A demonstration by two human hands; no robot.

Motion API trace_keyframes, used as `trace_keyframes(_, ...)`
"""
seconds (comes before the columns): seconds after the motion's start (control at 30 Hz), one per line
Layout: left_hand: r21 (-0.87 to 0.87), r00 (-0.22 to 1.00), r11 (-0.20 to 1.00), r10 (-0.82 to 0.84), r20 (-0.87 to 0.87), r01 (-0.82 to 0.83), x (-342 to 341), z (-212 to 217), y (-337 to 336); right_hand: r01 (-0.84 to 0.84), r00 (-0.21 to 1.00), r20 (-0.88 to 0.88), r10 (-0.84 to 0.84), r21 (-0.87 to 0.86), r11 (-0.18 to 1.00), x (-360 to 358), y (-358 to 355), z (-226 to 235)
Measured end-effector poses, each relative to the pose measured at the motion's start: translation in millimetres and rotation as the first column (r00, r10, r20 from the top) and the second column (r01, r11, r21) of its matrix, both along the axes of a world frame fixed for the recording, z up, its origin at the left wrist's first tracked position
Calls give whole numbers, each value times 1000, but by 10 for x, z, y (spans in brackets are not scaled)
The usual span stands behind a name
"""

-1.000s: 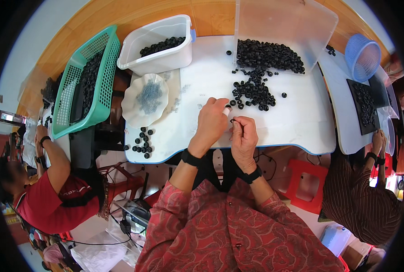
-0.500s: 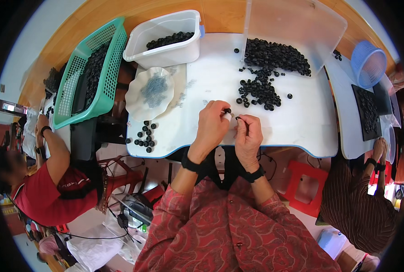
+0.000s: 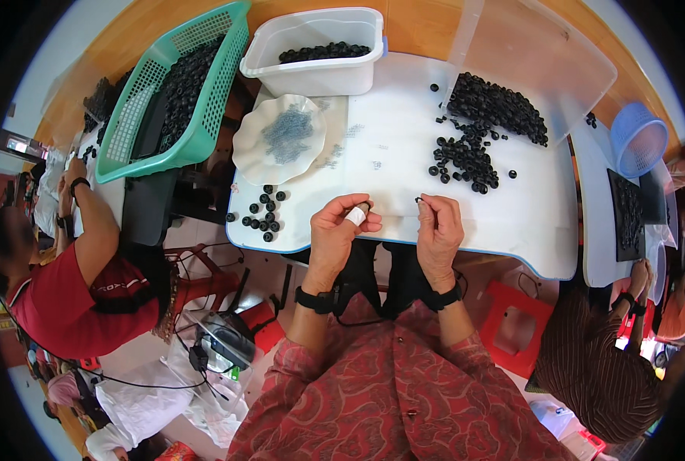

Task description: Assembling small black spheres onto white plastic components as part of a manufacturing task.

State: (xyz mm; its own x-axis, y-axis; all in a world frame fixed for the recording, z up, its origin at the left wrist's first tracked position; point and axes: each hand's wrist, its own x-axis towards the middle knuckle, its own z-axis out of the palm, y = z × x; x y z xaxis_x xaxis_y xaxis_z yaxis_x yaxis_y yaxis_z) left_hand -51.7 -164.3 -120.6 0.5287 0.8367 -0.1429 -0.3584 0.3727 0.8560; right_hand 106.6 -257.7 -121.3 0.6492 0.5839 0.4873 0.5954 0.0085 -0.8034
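My left hand (image 3: 335,234) has its fingers curled together above the front of the white table, with a small black round part (image 3: 368,205) partly showing at the fingertips. White tape wraps one finger of that hand. To its right and apart from it, my right hand (image 3: 441,234) pinches a tiny black piece (image 3: 418,200) between thumb and fingertips. Beyond the right hand lies a loose group of small black round parts (image 3: 465,163). Several similar black parts (image 3: 265,224) sit at the table's front left, near a scalloped white plate (image 3: 244,154) holding thin greyish pieces.
A white tub (image 3: 311,79) and a green mesh basket (image 3: 192,154) hold black parts at the back left. A clear bin (image 3: 565,65) lies tipped at the back right, black parts spilling out. A blue basket (image 3: 638,142) stands farther right. Co-workers sit on both sides.
My hands have moved apart, the left one turning its palm upward and the right one shifting rightward with the tiny black piece. The whole view has shifted slightly.
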Motion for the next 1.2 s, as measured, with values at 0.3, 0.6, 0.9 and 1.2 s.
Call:
trace_keyframes(0.3, -137, 959, 989, -18, 284, 59, -125, -93, 147, -79, 985, 146, 90, -80, 994, -66, 66, 77)
trace_keyframes(0.6, -199, 927, 972, -41, 374, 123, -165, -152, 164, -203, 970, 100, 223, -176, 963, -287, 312, 175)
trace_keyframes(0.9, -218, 940, 970, -22, 341, 102, -149, -144, 163, -152, 969, 150, 197, -268, 951, -223, 478, 151)
trace_keyframes(1.2, -191, 933, 977, -19, 360, 94, -132, -161, 157, -104, 975, 165, 151, -261, 960, -101, 735, 163)
